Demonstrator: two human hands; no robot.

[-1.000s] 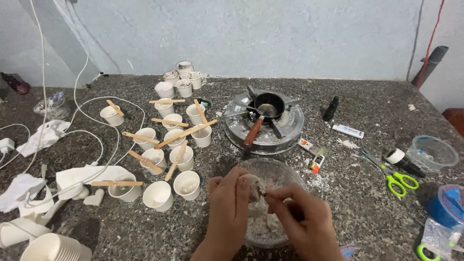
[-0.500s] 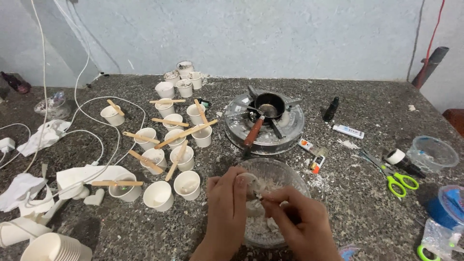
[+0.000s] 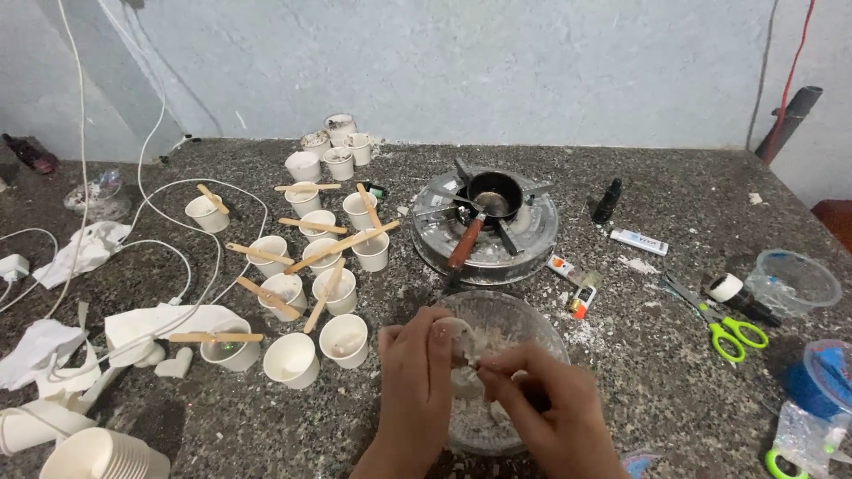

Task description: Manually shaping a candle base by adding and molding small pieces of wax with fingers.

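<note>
My fingers (image 3: 461, 341) are curled and pinched around a pale, crumbly white lump (image 3: 469, 355) held directly above the clear glass bowl (image 3: 541, 324), so that any fragments drop back inside. My left hand (image 3: 413, 390) grips the lump from its left side, thumb and fingertips pressed against it; my right hand (image 3: 555, 417) closes on it from the right, fingertips bunched together at the same spot. The bowl sits on the speckled stone counter (image 3: 657, 372) nearest to me and contains white flakes and broken chunks of the same material. To the left, a stack of paper cups (image 3: 102, 457) lies at the near edge. Beyond it stands a cluster of small white cups (image 3: 342, 340); several carry a flat wooden stick (image 3: 342, 247) laid across the rim, probably to hold something centred over each cup, though what fills the cups cannot be determined. Behind the bowl, a round metal burner (image 3: 524, 244) supports a small dark pot (image 3: 495, 193) with a wooden handle pointing toward me, within reach. To the right lie green-handled scissors (image 3: 728, 328), a roll of tape (image 3: 728, 286) and an apparently empty clear plastic tub (image 3: 799, 279). White cables (image 3: 169, 257) trail across the far left.
</note>
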